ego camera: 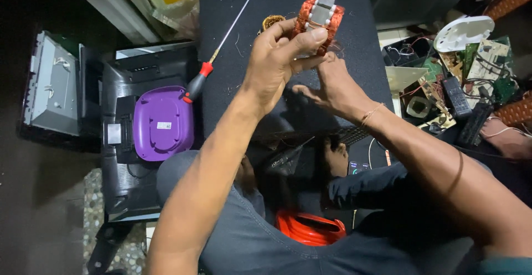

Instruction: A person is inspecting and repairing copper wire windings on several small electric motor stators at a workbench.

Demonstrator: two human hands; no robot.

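Copper-wound motor stator with grey metal core (320, 15) is gripped upright above the black mat (354, 59) by the closed left hand (277, 59), while the right hand (332, 86) touches it from just below, fingers half curled.

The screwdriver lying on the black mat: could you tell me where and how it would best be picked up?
Probably by the handle, coming from the left. The screwdriver lies flat and slanted on the mat, its thin shaft running up to the right. The thick black-and-red handle hangs at the mat's left edge by the purple case, clear of both hands, so fingers could close around it.
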